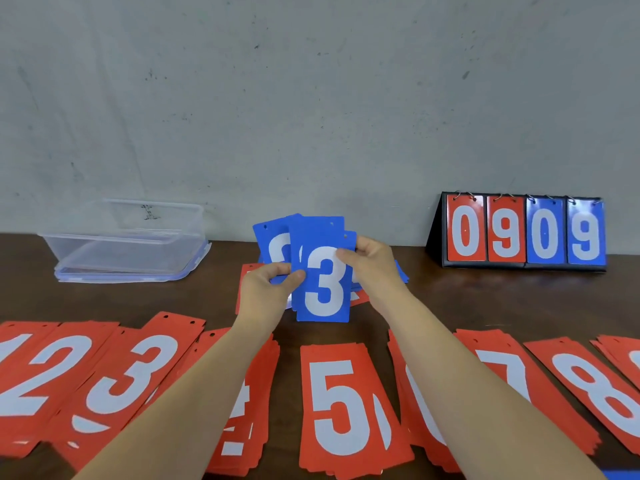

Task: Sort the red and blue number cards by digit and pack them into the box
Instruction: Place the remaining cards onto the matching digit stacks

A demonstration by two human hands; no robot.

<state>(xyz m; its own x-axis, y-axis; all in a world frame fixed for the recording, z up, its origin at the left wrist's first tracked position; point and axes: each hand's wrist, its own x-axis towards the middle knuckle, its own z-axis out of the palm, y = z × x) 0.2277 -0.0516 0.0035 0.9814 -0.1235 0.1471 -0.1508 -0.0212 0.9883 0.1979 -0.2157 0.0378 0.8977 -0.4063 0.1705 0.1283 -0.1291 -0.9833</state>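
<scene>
Several red piles (341, 407) span lower frame. At centre, our left hand (268, 289) and right hand (372, 263) pinch fanned blue cards (320, 271); loose grip may spill them. Box (130, 242) sits upper left.

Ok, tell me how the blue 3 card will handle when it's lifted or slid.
The blue 3 card probably stays stiff: it stands flat, pinched only at its edges by both hands. It looks thin, so likely light. Its smooth face may slide easily against the other blue cards fanned behind it.
</scene>
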